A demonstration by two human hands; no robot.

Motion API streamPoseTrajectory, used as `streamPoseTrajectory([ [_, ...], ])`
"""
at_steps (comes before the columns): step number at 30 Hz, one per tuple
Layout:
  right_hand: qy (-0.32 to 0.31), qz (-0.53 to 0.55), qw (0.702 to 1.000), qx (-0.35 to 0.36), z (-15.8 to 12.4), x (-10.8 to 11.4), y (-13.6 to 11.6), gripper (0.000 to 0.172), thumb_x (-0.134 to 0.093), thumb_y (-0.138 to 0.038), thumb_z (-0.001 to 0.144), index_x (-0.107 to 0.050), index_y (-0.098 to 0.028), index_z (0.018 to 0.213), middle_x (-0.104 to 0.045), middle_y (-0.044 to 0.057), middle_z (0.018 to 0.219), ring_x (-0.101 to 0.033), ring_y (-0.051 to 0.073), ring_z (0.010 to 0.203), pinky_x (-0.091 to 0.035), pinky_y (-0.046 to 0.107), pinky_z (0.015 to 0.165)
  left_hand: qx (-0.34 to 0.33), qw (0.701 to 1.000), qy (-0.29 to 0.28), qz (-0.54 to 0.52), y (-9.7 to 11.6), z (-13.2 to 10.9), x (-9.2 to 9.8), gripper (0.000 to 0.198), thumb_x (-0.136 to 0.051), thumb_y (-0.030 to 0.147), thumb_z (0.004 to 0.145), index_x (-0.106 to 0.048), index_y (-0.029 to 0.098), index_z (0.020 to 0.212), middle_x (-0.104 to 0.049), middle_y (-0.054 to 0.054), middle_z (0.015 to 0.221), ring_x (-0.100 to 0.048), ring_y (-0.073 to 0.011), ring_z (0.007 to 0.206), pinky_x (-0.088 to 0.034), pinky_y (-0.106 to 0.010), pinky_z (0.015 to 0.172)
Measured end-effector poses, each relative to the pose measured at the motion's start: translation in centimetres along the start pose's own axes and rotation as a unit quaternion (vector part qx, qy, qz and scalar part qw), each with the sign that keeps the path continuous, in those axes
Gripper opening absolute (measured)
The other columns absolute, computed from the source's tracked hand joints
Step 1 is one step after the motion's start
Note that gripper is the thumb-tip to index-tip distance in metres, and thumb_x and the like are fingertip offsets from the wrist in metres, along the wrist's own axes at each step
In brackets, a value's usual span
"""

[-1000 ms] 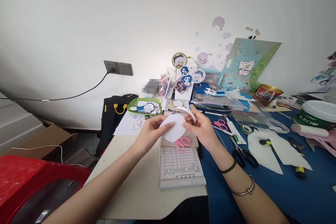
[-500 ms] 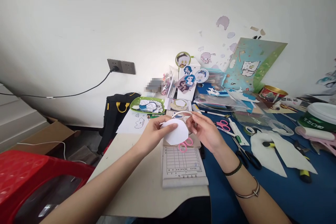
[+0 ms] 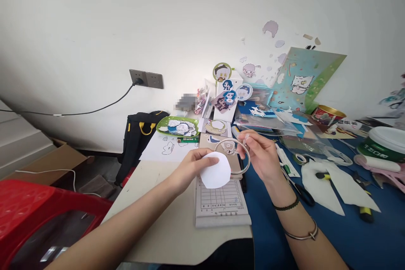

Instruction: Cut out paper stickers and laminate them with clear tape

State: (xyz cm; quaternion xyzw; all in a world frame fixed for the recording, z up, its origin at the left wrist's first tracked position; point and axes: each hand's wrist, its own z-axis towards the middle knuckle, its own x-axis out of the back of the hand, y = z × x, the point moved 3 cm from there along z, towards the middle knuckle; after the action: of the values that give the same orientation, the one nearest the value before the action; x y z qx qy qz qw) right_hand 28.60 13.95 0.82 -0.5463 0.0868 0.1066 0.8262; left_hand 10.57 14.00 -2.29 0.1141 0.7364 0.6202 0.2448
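Note:
A white paper disc (image 3: 215, 171) with an uneven cut edge is pinched between the thumb and fingers of my left hand (image 3: 193, 168). Behind its right side shows a thin, pale ring, which looks like a nearly used roll of clear tape (image 3: 247, 164). My right hand (image 3: 259, 152) is closed, with thumb and fingertips pinched together at the upper right of the roll; any strip between them is too small to make out. Beneath both hands lie a brown pad with paper cut-outs and a printed form pad (image 3: 221, 215).
A green tray (image 3: 161, 126) of paper cut-outs stands at the back left. To the right on the blue mat are black-handled scissors (image 3: 303, 195), white sheet pieces (image 3: 316, 181), a glue tube (image 3: 286, 160) and a green-and-white tub (image 3: 379, 147). A red stool (image 3: 47, 206) stands at left.
The paper disc has moved slightly right and down. The tape roll has turned to face me more fully, and my right hand has shifted right. Pink scissors handles are now out of sight.

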Motion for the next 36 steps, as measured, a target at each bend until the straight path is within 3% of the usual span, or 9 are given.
streamPoseTrajectory([
  [3,-0.012,0.008,1.0,0.019,-0.3,0.2,-0.6,0.015,-0.069,-0.036,0.077,-0.073,-0.021,0.08,-0.064,0.002,0.068,-0.056,0.012,0.045,-0.044,0.025,0.038,-0.012,1.0,0.013,-0.012,0.4,0.0,0.3,0.026,-0.069,0.037,0.072,-0.066,0.016,0.087,-0.07,-0.006,0.085,-0.065,-0.0185,0.068,-0.047,-0.023,0.051],
  [5,-0.021,0.009,1.0,0.004,-0.6,0.1,-0.5,0.015,-0.069,-0.036,0.077,-0.073,-0.021,0.082,-0.063,0.001,0.062,-0.056,0.012,0.042,-0.045,0.025,0.037,-0.031,0.998,0.058,-0.011,0.8,-0.1,0.7,0.025,-0.071,0.037,0.07,-0.061,0.016,0.077,-0.069,-0.006,0.088,-0.065,-0.0192,0.069,-0.047,-0.024,0.05],
  [8,-0.083,-0.007,0.995,-0.049,-1.2,-0.7,0.0,0.015,-0.066,-0.033,0.081,-0.072,-0.02,0.085,-0.065,0.001,0.059,-0.057,0.012,0.042,-0.046,0.024,0.037,-0.053,0.994,0.1,-0.01,1.2,-0.2,0.9,0.032,-0.073,0.038,0.066,-0.048,0.018,0.067,-0.067,-0.003,0.079,-0.065,-0.0198,0.067,-0.044,-0.023,0.048],
  [13,-0.167,-0.027,0.979,-0.113,-2.2,-2.1,0.4,0.017,-0.063,-0.033,0.084,-0.072,-0.018,0.083,-0.066,0.002,0.06,-0.059,0.012,0.044,-0.048,0.023,0.039,-0.102,0.982,0.156,0.024,1.8,-0.4,1.3,0.033,-0.072,0.037,0.067,-0.045,0.019,0.066,-0.058,0.004,0.062,-0.056,-0.0122,0.055,-0.038,-0.02,0.048],
  [17,-0.147,-0.019,0.982,-0.118,-2.1,-2.0,0.1,0.029,-0.063,-0.031,0.084,-0.065,-0.022,0.112,-0.065,-0.001,0.061,-0.058,0.01,0.046,-0.048,0.021,0.041,-0.129,0.969,0.208,0.043,2.2,-0.6,1.9,0.026,-0.071,0.038,0.069,-0.056,0.019,0.078,-0.064,0.0,0.074,-0.058,-0.0148,0.064,-0.04,-0.021,0.052],
  [20,-0.133,-0.016,0.986,-0.102,-2.1,-2.3,0.1,0.031,-0.062,-0.029,0.086,-0.06,-0.023,0.116,-0.064,-0.002,0.064,-0.056,0.009,0.047,-0.047,0.019,0.039,-0.148,0.966,0.203,0.061,2.5,-0.6,2.0,0.026,-0.07,0.039,0.072,-0.067,0.02,0.089,-0.068,-0.004,0.093,-0.061,-0.0191,0.081,-0.044,-0.023,0.061],
  [22,-0.133,-0.016,0.987,-0.09,-2.4,-2.8,0.3,0.028,-0.059,-0.029,0.087,-0.057,-0.024,0.114,-0.062,-0.002,0.067,-0.057,0.01,0.049,-0.045,0.018,0.036,-0.154,0.968,0.189,0.063,2.6,-0.7,1.9,0.024,-0.069,0.038,0.073,-0.071,0.02,0.089,-0.07,-0.004,0.095,-0.061,-0.0203,0.085,-0.044,-0.023,0.065],
  [30,-0.107,-0.104,0.988,-0.027,-3.4,-4.3,1.3,0.013,-0.053,-0.028,0.09,-0.042,-0.026,0.097,-0.062,-0.003,0.074,-0.047,0.006,0.04,-0.038,0.018,0.035,-0.138,0.979,0.137,0.054,2.6,-0.9,1.1,0.027,-0.065,0.04,0.077,-0.075,0.019,0.09,-0.073,-0.006,0.091,-0.063,-0.0209,0.08,-0.046,-0.026,0.067],
  [36,-0.066,-0.119,0.99,-0.029,-3.3,-4.2,1.4,0.016,-0.054,-0.03,0.089,-0.038,-0.026,0.09,-0.061,-0.004,0.072,-0.045,0.006,0.038,-0.038,0.019,0.037,-0.121,0.986,0.113,0.03,2.2,-0.9,0.9,0.028,-0.063,0.042,0.078,-0.074,0.019,0.09,-0.073,-0.006,0.092,-0.064,-0.021,0.08,-0.048,-0.026,0.068],
])
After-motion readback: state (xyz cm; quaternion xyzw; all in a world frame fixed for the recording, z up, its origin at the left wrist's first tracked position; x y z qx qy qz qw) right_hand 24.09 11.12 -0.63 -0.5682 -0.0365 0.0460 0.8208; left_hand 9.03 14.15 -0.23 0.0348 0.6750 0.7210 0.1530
